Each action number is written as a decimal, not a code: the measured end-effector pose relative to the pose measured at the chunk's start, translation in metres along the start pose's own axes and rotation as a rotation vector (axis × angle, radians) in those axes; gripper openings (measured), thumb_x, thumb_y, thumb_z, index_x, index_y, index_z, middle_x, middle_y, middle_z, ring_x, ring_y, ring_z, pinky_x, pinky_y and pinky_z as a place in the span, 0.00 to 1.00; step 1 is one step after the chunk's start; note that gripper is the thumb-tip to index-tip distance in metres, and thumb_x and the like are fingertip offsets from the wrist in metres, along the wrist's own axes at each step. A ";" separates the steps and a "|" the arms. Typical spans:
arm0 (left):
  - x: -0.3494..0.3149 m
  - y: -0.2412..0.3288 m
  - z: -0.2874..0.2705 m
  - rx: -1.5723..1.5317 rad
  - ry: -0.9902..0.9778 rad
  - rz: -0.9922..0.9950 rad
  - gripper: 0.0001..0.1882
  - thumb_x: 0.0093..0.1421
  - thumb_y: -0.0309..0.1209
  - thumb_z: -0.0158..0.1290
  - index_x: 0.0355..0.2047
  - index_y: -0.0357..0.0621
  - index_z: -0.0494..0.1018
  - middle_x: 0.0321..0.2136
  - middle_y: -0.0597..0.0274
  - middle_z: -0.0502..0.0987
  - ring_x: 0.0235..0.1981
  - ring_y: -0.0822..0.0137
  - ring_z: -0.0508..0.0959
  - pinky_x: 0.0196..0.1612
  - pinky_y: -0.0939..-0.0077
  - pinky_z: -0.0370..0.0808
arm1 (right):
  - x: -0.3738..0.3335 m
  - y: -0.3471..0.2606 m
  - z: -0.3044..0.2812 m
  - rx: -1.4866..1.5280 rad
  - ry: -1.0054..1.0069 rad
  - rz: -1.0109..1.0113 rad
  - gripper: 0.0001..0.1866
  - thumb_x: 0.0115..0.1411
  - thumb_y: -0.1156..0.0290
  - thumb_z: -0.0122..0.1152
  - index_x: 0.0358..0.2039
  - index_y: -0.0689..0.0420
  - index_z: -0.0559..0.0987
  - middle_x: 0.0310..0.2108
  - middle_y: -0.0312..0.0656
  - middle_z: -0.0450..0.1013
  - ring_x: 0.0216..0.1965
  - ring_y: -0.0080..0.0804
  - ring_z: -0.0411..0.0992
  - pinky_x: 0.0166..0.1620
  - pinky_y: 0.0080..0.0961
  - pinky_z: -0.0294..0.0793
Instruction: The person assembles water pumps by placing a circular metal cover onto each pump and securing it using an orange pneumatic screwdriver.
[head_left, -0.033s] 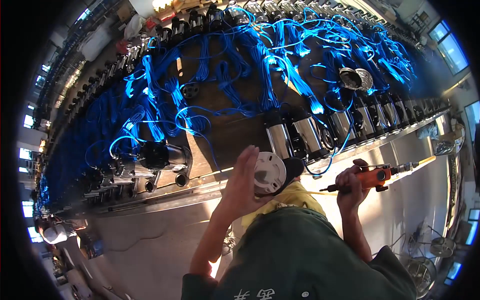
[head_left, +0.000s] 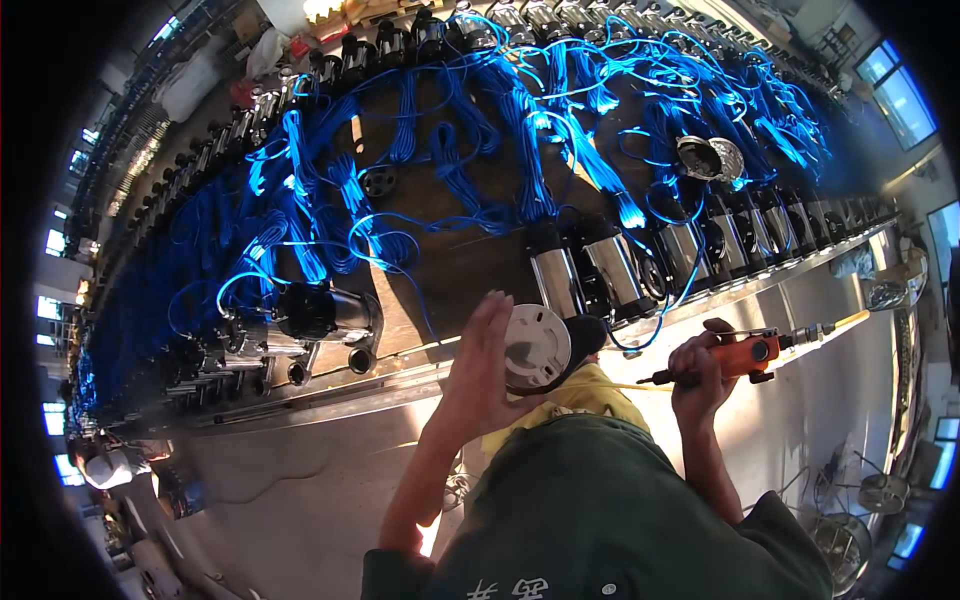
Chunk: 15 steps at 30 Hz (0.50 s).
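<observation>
My left hand (head_left: 478, 372) is wrapped around the side of a pump (head_left: 536, 348), its fingers along the left edge and its thumb underneath. The pump's round silver end, with small slots, faces up at me; a black part (head_left: 588, 338) sticks out to its right. In my right hand (head_left: 697, 380) is an orange air screwdriver (head_left: 742, 356), gripped by its body. Its dark bit points left, toward the pump, with a gap between them. A yellowish air hose (head_left: 852, 321) joins its right end.
A long workbench (head_left: 415, 310) carries rows of metal pumps (head_left: 612, 268) and bundles of blue cable (head_left: 530, 150). A pump lies on its side (head_left: 345, 315) at the near left edge. Two round metal parts (head_left: 710, 158) lie among the cables. Wire-frame stands (head_left: 842, 545) are at lower right.
</observation>
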<state>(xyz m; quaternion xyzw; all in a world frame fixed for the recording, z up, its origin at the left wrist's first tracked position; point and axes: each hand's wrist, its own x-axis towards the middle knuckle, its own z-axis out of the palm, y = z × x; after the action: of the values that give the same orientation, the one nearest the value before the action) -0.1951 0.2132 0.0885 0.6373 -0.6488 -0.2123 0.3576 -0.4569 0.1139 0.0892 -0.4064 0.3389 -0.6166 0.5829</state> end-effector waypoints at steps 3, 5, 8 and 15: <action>0.001 0.003 0.008 0.026 0.084 -0.029 0.61 0.35 0.41 0.73 0.64 0.37 0.48 0.61 0.42 0.53 0.60 0.44 0.61 0.61 0.58 0.63 | 0.001 0.001 0.002 -0.006 -0.021 0.002 0.19 0.52 0.81 0.49 0.46 0.65 0.64 0.21 0.37 0.64 0.16 0.21 0.61 0.22 0.21 0.65; -0.001 0.001 0.025 0.039 0.128 -0.077 0.61 0.35 0.45 0.73 0.64 0.37 0.49 0.58 0.42 0.58 0.58 0.43 0.63 0.58 0.58 0.65 | 0.003 0.002 0.002 -0.040 -0.036 -0.007 0.19 0.52 0.81 0.49 0.46 0.65 0.64 0.20 0.36 0.64 0.16 0.21 0.61 0.21 0.20 0.65; -0.006 0.011 0.037 0.040 0.282 -0.159 0.60 0.36 0.47 0.72 0.63 0.36 0.50 0.57 0.42 0.59 0.55 0.43 0.65 0.57 0.57 0.67 | 0.005 0.002 0.007 -0.010 -0.061 0.012 0.18 0.52 0.81 0.49 0.46 0.66 0.64 0.20 0.36 0.64 0.16 0.21 0.61 0.22 0.20 0.65; -0.013 0.019 0.056 0.022 0.431 -0.260 0.57 0.39 0.45 0.72 0.63 0.35 0.50 0.57 0.42 0.58 0.57 0.45 0.63 0.56 0.58 0.66 | 0.012 0.011 0.007 -0.004 -0.059 0.062 0.18 0.53 0.82 0.48 0.46 0.66 0.65 0.21 0.37 0.64 0.16 0.22 0.63 0.23 0.21 0.66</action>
<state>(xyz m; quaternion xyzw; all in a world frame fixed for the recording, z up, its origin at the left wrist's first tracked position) -0.2503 0.2175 0.0631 0.7498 -0.4723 -0.1086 0.4505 -0.4458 0.1018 0.0833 -0.4149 0.3352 -0.5854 0.6106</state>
